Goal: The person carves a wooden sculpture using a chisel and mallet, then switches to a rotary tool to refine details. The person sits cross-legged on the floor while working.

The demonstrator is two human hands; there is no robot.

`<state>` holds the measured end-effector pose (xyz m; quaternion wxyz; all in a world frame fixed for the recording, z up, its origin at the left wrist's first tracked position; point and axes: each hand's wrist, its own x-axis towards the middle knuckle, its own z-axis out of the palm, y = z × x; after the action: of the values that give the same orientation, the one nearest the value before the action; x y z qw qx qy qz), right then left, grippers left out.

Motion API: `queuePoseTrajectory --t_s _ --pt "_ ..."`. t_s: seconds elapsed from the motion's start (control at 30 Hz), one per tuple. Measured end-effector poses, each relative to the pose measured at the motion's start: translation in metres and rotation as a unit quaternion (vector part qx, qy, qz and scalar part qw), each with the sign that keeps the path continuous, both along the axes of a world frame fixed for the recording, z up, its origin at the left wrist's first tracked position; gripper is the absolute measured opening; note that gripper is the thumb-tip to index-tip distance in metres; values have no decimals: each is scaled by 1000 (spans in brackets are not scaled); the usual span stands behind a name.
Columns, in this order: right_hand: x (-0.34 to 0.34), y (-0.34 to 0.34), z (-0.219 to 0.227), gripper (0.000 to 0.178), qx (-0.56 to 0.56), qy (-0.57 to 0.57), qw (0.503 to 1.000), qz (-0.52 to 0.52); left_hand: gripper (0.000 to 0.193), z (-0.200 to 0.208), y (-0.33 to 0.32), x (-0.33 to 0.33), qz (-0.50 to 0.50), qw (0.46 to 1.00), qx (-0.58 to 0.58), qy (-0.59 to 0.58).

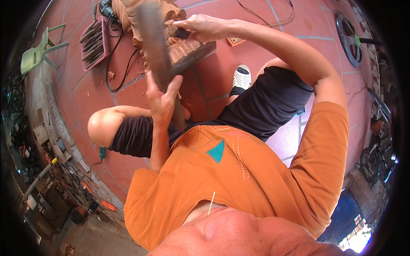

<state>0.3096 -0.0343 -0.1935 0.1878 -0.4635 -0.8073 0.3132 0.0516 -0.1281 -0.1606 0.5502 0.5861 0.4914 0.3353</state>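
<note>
My left hand (164, 100) is wrapped round a long wooden mallet (156, 51), which stands up from my lap and is smeared by motion at its upper part. In my right hand (205, 27), stretched far ahead, is a chisel (183, 33) with a dark shaft; its cutting edge cannot be made out. Both tools are by a large carved block of brown wood (128, 17) lying on the floor. The mallet hides part of the carving, and ridged carved wood (188, 52) shows to its right.
A pink basket (83, 45) full of chisels stands left of the carving, with a black cord (108, 77) and wood chips nearby. A power tool (106, 8) lies behind. A green chair (36, 55) is at far left. Red tiles (277, 38) cover the floor.
</note>
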Motion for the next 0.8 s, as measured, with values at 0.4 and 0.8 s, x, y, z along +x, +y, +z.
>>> queuePoseTrajectory --t_s 0.4,0.8 --pt "-2 -1 2 64 1 -29 999 -19 36 -9 -5 2 76 986 41 -141" --pt "-5 -3 6 66 -8 -39 999 3 33 -7 -5 -1 95 983 56 -146"
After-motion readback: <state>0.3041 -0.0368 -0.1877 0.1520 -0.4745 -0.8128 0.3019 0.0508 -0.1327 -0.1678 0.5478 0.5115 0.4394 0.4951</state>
